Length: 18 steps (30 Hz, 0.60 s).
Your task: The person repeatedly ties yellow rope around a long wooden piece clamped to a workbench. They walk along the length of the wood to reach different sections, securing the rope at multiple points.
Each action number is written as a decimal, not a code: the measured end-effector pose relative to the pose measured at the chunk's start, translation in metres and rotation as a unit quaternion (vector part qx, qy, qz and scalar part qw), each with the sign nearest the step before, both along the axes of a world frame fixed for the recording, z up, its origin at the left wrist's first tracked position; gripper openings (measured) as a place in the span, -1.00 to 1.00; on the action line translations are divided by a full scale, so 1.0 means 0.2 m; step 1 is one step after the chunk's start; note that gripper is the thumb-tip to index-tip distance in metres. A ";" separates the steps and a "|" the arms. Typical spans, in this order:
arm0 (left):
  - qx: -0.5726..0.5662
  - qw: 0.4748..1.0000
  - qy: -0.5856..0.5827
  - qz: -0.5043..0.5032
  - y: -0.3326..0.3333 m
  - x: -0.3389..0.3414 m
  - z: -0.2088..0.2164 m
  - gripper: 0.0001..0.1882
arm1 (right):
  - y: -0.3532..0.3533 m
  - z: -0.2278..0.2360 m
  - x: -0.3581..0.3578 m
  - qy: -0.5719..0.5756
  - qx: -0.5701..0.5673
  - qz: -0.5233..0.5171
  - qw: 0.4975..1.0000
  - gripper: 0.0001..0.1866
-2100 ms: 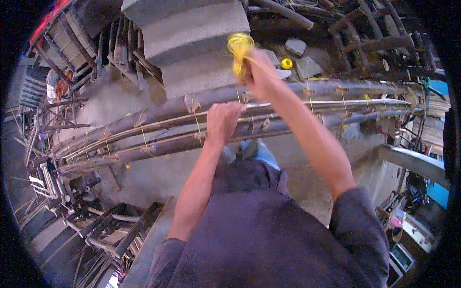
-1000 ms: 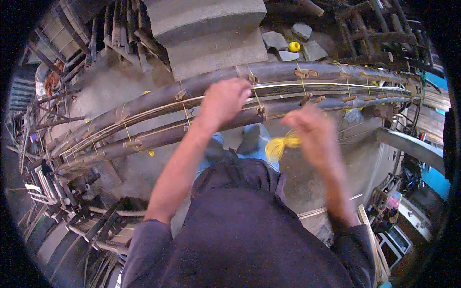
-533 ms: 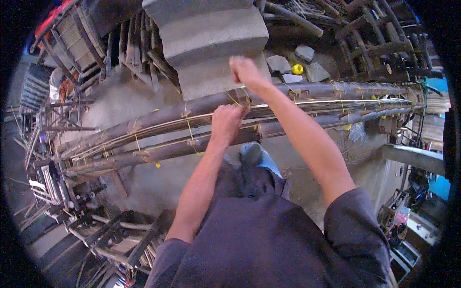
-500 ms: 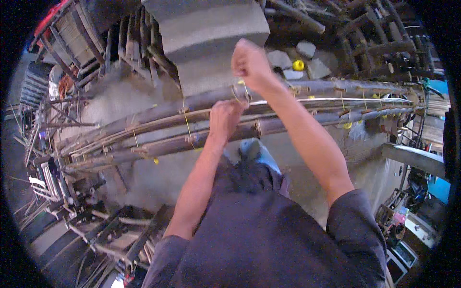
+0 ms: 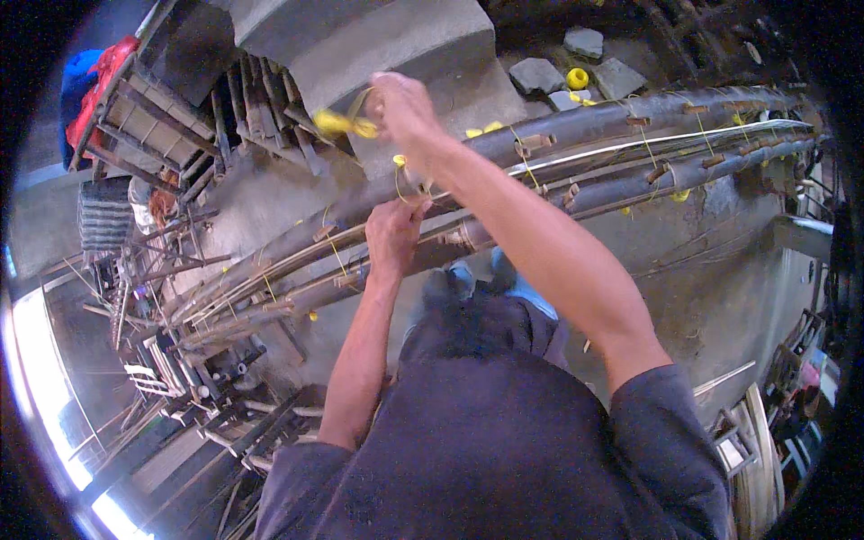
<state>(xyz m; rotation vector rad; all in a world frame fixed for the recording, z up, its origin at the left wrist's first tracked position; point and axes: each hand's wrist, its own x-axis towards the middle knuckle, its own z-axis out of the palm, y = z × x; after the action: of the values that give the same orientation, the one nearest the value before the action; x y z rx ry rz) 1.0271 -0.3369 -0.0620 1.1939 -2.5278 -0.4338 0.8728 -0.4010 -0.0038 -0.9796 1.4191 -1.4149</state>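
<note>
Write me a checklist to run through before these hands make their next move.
1. Left hand at the poles, by the twine loop: ok.
2. Left hand's hold on the loop: cannot tell, its fingers hide it.
3. Bundle at the right hand: ok, just left of it in the picture.
4. Clear view of the bundle: not ok, it is blurred.
5. Yellow ball apart from both hands: ok, it sits among the stones.
6. Ties across the poles: ok to the right; tightness cannot be told.
</note>
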 end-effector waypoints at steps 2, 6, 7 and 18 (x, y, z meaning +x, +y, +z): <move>0.033 0.999 -0.025 0.029 0.00 0.01 0.00 -0.85 | 0.30 0.07 0.08 0.145 -0.120 0.079 0.979 -0.72; 0.042 0.997 0.072 -0.003 0.03 -0.02 0.06 -0.79 | 0.92 -0.25 0.21 0.277 0.000 0.361 0.891 -0.70; 0.145 0.978 0.149 0.003 0.04 -0.02 0.08 -0.78 | 0.94 -0.41 0.27 0.327 0.014 0.373 0.868 -0.69; 0.448 0.883 0.124 0.063 -0.68 -0.27 -0.11 -0.64 | 0.99 -0.31 0.36 0.327 -0.012 0.301 0.896 -0.81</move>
<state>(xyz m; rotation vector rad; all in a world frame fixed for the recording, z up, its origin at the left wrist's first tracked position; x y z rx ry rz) 0.9731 -0.4732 -0.0837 1.4283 -2.0042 -1.7178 0.9453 -0.2026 -0.0649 -1.8360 1.3571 -0.6536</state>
